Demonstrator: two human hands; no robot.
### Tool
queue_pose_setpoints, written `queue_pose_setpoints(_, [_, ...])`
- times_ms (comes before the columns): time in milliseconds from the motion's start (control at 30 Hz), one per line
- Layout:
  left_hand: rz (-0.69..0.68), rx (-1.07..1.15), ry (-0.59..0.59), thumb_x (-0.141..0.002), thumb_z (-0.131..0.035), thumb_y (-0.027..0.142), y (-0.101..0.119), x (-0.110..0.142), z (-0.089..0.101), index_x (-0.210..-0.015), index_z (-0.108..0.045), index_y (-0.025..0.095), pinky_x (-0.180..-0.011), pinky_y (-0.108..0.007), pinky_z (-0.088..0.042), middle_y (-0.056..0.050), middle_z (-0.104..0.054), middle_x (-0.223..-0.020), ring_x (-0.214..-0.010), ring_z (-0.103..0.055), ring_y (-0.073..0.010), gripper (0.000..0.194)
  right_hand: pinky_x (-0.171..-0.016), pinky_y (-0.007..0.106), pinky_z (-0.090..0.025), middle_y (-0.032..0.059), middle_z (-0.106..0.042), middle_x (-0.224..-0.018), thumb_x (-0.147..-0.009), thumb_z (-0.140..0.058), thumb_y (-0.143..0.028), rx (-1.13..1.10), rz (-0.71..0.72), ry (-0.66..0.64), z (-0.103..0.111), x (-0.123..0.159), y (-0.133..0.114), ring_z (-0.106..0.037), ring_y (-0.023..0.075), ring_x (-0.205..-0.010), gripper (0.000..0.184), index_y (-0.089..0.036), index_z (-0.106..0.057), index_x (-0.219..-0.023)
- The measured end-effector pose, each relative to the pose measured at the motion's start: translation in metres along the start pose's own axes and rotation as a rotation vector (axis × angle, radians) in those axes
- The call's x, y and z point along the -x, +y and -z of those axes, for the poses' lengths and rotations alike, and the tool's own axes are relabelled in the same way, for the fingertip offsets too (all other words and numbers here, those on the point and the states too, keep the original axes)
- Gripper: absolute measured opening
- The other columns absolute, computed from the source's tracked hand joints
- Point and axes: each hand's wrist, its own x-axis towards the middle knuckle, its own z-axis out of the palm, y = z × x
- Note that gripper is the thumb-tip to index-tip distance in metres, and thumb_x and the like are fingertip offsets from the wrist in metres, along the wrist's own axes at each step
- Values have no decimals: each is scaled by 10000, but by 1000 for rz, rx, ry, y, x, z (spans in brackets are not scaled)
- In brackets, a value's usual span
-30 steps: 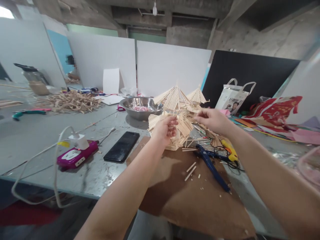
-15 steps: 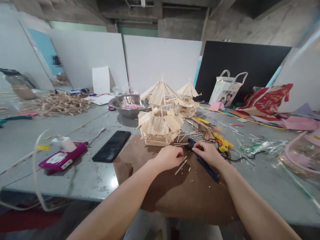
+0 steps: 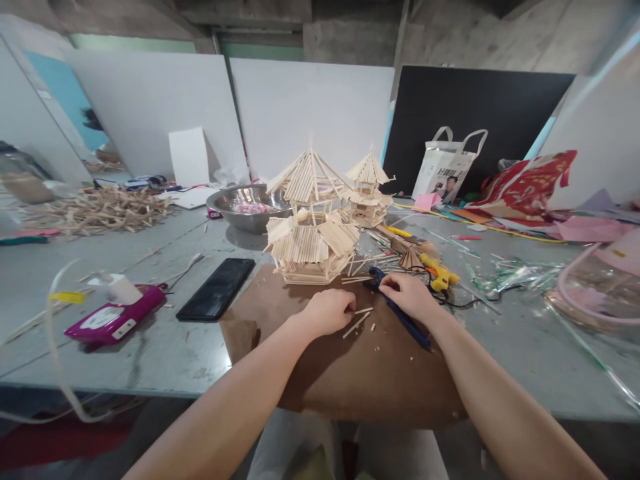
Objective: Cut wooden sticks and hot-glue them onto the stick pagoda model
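A two-tier pavilion model of thin wooden sticks stands at the far edge of a brown cardboard sheet. My left hand rests on the cardboard just in front of it, fingers curled in, fingertips beside two short loose sticks. I cannot make out what its fingers hold, if anything. My right hand lies to the right, fingers closed over the upper end of a blue hand tool that lies on the cardboard.
A smaller stick pavilion and a steel bowl stand behind. A black phone, a pink power strip with white cable, a yellow glue gun, a stick pile and a paper bag lie around.
Both hands have let go of the stick pavilion and dropped to the cardboard in front of it. The right hand has come onto the blue tool. The camera has tilted down.
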Motion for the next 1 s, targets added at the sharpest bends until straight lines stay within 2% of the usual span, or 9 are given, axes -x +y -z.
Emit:
queue_pose_setpoints(333, [68,-5,56,-694,-415,232,-5,-3,-3,-788,-567,239,-627,-293,-414,-31,-625,-806,-766,-567,-201,179,-620,255,-373,16,-637,-780,-739,-430,-313,69,-42,-24,-1,1,-6,-557,163,-718,189,-211,-588,-767])
queue_pose_setpoints(467, [82,2,90,-695,-408,221,-7,-3,-5,-811,-557,243,-619,-297,-416,-30,-626,-804,-757,-570,-203,191,-649,257,-377,19,-637,-829,-764,-405,-298,166,-36,-13,1,-2,-8,-560,167,-776,205,-218,-588,-806])
queue_pose_setpoints(567, [78,13,98,-700,-406,228,-8,-4,-6,-812,-558,242,-611,-291,-414,-29,-626,-799,-745,-570,-198,190,-685,260,-382,33,-629,-905,-788,-373,-288,305,-17,-15,8,-16,-10,-551,175,-851,246,-220,-589,-883])
queue_pose_setpoints(700, [80,33,106,-719,-389,251,-9,-4,-7,-787,-571,237,-602,-276,-409,-26,-628,-783,-728,-570,-187,195,-720,273,-391,60,-603,-991,-817,-312,-275,507,73,-119,12,-49,-13,-536,184,-916,311,-214,-572,-976])
queue_pose_setpoints(833, [74,54,93,-719,-392,259,-9,-3,-7,-778,-582,234,-594,-263,-410,-25,-628,-780,-709,-568,-177,201,-689,297,-410,105,-608,-962,-791,-348,-224,574,108,-172,1,-77,-17,-547,220,-904,296,-186,-600,-942])
queue_pose_setpoints(1000, [75,78,88,-725,-408,270,-10,-1,-7,-797,-591,235,-613,-265,-419,-29,-628,-803,-727,-569,-177,199,-677,297,-418,137,-617,-925,-756,-385,-166,655,162,-228,-18,-92,-19,-559,234,-882,282,-144,-611,-924])
